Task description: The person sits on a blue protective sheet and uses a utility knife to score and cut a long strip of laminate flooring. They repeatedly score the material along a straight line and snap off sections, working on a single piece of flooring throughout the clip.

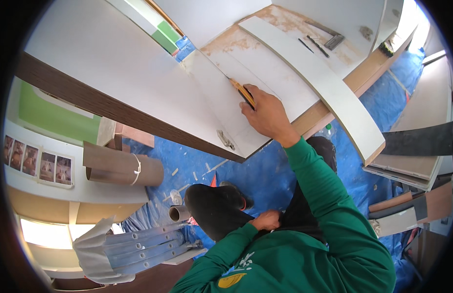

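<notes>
My right hand (267,113) is closed around a yellow-and-black utility knife (244,94). Its tip points away from me, at a thin line on the white board surface (236,115) under it. To the right of this hand lies a long white strip of board (309,78), slanting across the surface and out past its near edge. My left hand (268,220) rests in my lap, its fingers curled in, and I see nothing in it. A metal hinge plate (225,140) is on the white panel, close to the dark edge.
Beyond the strip lie a try square (334,41), a black drill bit (318,46) and a thin pencil-like stick (305,45). Blue sheeting (270,178) covers the floor. A brown roll (124,166) and a folded ladder (143,249) are at left; stacked boards (412,166) stand at right.
</notes>
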Available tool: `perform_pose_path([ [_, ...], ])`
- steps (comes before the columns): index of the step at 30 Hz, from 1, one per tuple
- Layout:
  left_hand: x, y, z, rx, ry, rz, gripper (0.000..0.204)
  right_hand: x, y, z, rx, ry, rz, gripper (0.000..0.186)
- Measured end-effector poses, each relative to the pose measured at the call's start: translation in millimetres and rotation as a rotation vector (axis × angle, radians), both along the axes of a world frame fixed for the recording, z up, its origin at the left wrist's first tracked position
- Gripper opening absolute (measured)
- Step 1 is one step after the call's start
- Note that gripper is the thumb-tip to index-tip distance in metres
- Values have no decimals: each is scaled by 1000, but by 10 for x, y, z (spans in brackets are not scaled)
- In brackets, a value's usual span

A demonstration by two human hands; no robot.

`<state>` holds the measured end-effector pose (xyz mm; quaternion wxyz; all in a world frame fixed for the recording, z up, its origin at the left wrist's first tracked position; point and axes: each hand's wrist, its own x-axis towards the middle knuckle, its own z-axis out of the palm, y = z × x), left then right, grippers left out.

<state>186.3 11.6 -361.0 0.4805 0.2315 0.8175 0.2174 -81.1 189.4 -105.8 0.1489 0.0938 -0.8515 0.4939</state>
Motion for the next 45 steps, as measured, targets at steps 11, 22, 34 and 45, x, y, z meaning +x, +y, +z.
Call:
perform_pose_path([
  [11,-128,-93,-20,-21,35,56,38,-12,4,-21,-7,28,-3,50],
  [22,-1602,-841,798,859,-64,1345,37,-43,-17,-25,-27,-14,-14,51],
  [34,-2562,-975,1684,1755,-727,1191,40,10,-179,117,-57,-67,-39,48],
  [45,-2312,-1029,1978,1204,-644,1274,58,-187,74,-395,107,306,80,43],
])
